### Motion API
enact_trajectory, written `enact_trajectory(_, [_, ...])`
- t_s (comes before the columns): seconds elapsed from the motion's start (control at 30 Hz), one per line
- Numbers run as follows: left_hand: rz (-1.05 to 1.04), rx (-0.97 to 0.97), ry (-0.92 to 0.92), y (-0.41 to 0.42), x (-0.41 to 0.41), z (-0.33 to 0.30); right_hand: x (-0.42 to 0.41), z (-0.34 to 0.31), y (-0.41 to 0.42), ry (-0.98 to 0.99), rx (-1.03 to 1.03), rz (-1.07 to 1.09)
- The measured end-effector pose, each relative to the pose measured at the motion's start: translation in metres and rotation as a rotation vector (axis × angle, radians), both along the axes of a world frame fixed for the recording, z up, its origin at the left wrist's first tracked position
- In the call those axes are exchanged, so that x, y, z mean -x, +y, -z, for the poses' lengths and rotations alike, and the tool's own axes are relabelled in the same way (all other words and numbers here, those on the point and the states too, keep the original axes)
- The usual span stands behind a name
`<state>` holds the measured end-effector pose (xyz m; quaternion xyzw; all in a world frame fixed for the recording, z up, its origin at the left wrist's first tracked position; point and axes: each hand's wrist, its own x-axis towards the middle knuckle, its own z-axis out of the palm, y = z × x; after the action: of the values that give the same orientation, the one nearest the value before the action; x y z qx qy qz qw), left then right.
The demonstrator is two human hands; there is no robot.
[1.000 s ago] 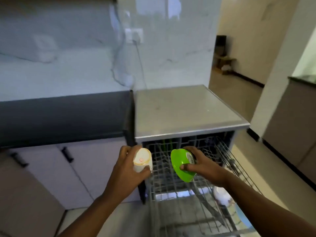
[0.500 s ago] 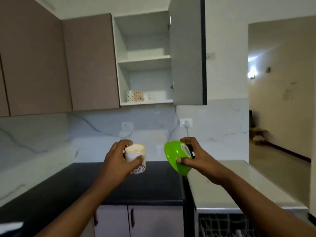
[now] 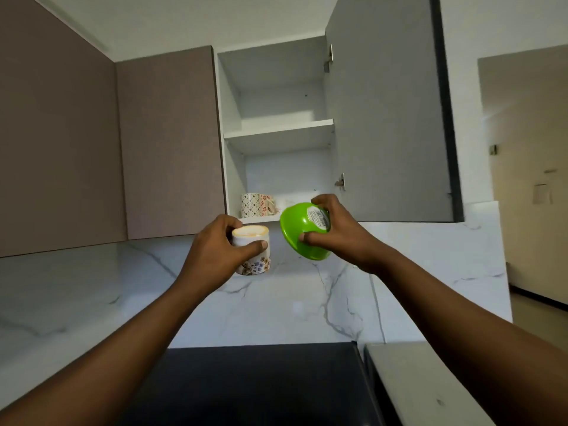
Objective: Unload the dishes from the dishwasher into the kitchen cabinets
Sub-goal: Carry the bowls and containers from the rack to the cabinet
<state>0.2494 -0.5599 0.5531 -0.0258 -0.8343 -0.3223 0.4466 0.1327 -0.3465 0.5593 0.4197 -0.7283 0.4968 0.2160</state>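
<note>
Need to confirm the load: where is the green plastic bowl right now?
In the head view, the green plastic bowl is gripped in the right hand, right of the floral ceramic cup, below the open cabinet's lower shelf.

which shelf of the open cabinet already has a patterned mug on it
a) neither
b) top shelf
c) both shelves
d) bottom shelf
d, a patterned mug sits at the left of the open cabinet's bottom shelf, and nothing shows on the shelf above it.

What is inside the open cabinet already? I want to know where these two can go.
On the open cabinet's bottom shelf stands a patterned mug. The green bowl and right hand cover that shelf's right part; the upper shelf's top is hidden.
</note>
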Motion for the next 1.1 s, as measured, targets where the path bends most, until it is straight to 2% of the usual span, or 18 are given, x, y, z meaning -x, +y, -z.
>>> enact_trajectory(0.27, [0.048,-0.027,0.034,-0.061,0.1,-0.027,0.098,-0.027,-0.062,0.023,-0.005,0.034])
enact_trajectory(0.63, [0.203,0.007,0.015,-0.138,0.262,-0.092,0.218,-0.074,-0.097,0.034,0.173,0.221])
enact_trajectory(0.9, [0.182,0.044,0.016,-0.146,0.377,-0.114,0.279,-0.101,-0.108,0.064,0.158,0.364])
enact_trajectory(1.1, [0.074,0.09,-0.011,-0.143,0.433,-0.112,0.33,-0.12,-0.116,0.073,0.096,0.401])
